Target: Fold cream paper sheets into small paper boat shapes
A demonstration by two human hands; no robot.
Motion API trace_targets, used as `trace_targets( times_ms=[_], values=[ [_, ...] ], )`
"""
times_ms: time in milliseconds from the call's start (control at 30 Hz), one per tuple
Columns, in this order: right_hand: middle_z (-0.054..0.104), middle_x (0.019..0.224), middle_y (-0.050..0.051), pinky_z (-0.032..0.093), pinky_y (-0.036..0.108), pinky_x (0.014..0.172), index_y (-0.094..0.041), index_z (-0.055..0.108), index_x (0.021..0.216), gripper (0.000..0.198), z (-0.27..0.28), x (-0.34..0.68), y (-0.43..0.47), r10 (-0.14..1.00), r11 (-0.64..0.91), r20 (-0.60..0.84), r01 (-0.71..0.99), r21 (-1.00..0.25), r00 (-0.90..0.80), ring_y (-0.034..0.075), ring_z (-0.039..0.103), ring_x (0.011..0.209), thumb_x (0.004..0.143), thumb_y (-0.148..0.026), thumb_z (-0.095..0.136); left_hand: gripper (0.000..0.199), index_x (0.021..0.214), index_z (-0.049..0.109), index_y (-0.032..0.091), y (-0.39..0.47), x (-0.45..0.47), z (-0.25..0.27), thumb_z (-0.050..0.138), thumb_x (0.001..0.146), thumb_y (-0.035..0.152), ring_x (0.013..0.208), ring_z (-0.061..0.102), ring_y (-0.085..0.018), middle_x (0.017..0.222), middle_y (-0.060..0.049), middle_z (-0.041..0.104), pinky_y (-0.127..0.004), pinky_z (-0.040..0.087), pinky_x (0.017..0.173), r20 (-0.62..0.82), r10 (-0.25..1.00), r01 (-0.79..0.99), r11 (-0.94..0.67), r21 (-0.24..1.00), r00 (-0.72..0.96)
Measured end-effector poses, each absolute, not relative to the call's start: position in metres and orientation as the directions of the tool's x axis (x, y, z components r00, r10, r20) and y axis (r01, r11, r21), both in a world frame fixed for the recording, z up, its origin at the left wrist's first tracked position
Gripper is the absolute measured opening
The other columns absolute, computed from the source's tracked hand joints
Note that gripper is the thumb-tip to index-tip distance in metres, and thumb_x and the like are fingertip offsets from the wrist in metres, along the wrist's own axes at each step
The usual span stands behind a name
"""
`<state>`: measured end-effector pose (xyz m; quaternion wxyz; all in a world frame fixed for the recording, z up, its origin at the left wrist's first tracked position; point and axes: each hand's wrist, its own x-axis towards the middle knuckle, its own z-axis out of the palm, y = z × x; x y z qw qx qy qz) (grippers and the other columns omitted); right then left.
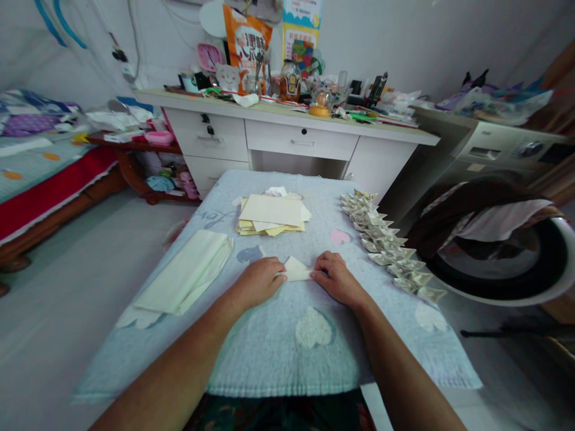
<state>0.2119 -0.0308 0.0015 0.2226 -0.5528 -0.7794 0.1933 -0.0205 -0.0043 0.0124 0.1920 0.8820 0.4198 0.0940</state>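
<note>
Between my two hands a small folded piece of white paper (297, 269) rests on the light blue cloth, its upper edge rising to a point. My left hand (263, 279) pinches its left end, and my right hand (335, 275) grips the right end with bent fingers. Beyond them lies a stack of cream and yellow paper sheets (272, 211). A larger folded bundle of pale paper (184, 272) lies to the left. Along the right side stand rows of folded paper boats (389, 242), pointed at their ends.
The blue cloth (278, 335) with heart patterns covers the table. Behind it stands a white desk (300, 134) crowded with jars, a pink clock (209, 57) and an orange bag (248, 45). A washing machine (498, 149) with its door open is on the right, a bed (49, 161) on the left.
</note>
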Motion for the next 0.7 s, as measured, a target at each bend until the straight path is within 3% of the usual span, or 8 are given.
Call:
trace_targets(
  times_ms=[367,700],
  values=[
    [0.058,0.086,0.005,0.033,0.032,0.078,-0.017,0.064,0.073,0.018,-0.002,0.205,-0.025,0.98,0.197,0.12,0.847,-0.495,-0.157,0.019,0.047,0.086,0.085,-0.03,0.064,0.025,0.08,0.066,0.016,-0.003,-0.024,0.019,0.045,0.089,0.027,0.082,0.06,-0.019,0.084,-0.006,0.064,-0.028,0.042,0.074,-0.049,0.812,0.75,-0.512,0.419,0.582],
    [0.057,0.088,0.006,0.03,0.033,0.075,-0.017,0.063,0.071,0.024,-0.001,0.2,-0.024,0.987,0.155,0.111,0.897,-0.414,-0.119,0.02,0.046,0.087,0.088,-0.034,0.06,0.024,0.075,0.061,0.016,-0.005,-0.025,0.018,0.045,0.089,0.025,0.085,0.059,-0.019,0.082,-0.006,0.06,-0.03,0.043,0.079,-0.05,0.811,0.775,-0.537,0.333,0.583]
  ],
)
